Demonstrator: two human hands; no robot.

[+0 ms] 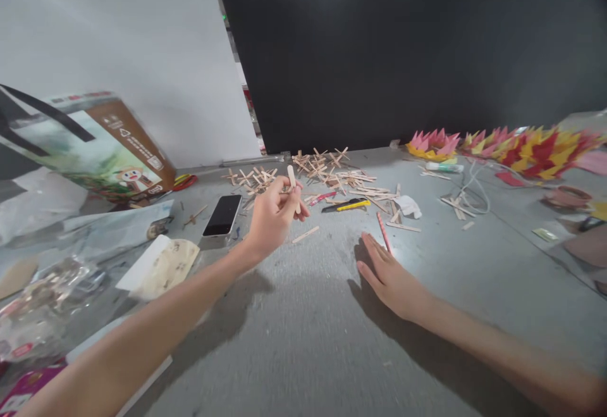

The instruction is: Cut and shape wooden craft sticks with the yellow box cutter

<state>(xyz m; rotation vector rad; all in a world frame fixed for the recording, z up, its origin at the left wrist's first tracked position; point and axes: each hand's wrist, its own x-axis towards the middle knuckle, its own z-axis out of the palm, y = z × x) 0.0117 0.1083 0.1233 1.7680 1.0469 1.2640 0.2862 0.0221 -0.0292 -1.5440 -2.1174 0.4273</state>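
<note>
My left hand [277,208] is raised above the grey table, with thumb and fingers pinched on a wooden craft stick [291,176] that points up. Part of a second stick may cross behind the fingers; I cannot make it out fully. Behind that hand lies a heap of craft sticks [322,167], many joined as crosses. My right hand [391,278] rests flat on the table with its fingers stretched forward and holds nothing. Just beyond its fingertips is a thin red-and-white striped rod [384,232]. A yellow-and-black utility knife [348,205] lies between the hands, in front of the heap.
A black phone [222,216] lies left of my left hand. Plastic packaging [52,297] and a printed carrier bag [109,145] fill the left side. Crumpled white tissue [408,206], a glue stick [444,168], a white cable [477,192] and pointed paper decorations [535,151] lie to the right.
</note>
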